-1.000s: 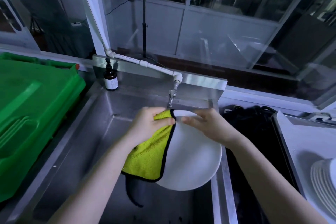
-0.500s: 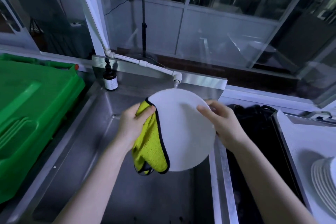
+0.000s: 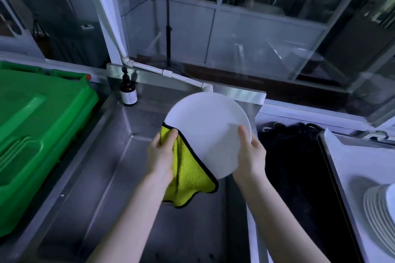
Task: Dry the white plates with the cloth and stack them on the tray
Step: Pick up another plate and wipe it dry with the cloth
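At the far left a glossy green plastic crate (image 3: 38,126) is sitting beside the brushed steel sink (image 3: 102,177), with a small brown glass bottle (image 3: 128,93) standing on its back ledge. Over the basin, my left hand (image 3: 161,153) is curling around the fluffy yellow cloth (image 3: 190,175) with black piping, thumb pressing it against the lower left edge of the plate (image 3: 208,134). The plate, round, smooth and white, is tilting up in the air. My right hand (image 3: 251,153) is gripping its right rim, thumb on the face, fingers behind. Farther right, ribbed white stacked plates (image 3: 378,207) are resting on the tray (image 3: 363,160).
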`<state>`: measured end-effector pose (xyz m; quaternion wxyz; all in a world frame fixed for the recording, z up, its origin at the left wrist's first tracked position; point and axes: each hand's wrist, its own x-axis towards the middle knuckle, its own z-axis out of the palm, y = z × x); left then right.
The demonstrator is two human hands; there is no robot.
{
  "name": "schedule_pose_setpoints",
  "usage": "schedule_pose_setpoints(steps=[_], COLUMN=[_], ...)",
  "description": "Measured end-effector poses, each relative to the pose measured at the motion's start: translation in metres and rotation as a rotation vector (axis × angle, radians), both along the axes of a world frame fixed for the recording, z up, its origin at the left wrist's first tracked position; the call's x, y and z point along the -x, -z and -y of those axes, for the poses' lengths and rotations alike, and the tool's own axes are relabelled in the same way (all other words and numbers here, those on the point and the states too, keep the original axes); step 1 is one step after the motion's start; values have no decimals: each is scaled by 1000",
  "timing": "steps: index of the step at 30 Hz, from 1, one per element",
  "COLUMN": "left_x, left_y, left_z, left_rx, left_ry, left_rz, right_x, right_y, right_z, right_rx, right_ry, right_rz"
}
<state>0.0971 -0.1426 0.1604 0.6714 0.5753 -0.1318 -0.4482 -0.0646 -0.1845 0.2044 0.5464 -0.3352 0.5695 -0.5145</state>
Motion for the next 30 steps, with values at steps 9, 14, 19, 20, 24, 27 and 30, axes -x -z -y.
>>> schedule_pose_setpoints(steps=[9,14,19,20,24,27,30], left_x=[-37,-38,-44,-45,-39,-9,11], left_y=[-22,-35,-41,-43,-48,-54,-47], left_z=[9,18,18,17,12,12,15], left_rx=[55,20,-14,-19,-13,36,209], left_ry=[27,110,159,156,151,112,180], left_rz=[86,165,147,90,-132,-56,496], right_x=[54,52,42,40,23,10,0], right_y=[-2,18,15,14,15,12,2], right_z=[-2,6,1,-1,-14,-27,-34], right_rx=[1112,1474,1563,1543,1258,860,523], right_ry=[-565,-848,-768,-766,-758,-720,-726], right_rz=[-1111,-1460,-1393,-1374,-1163,-858,-469])
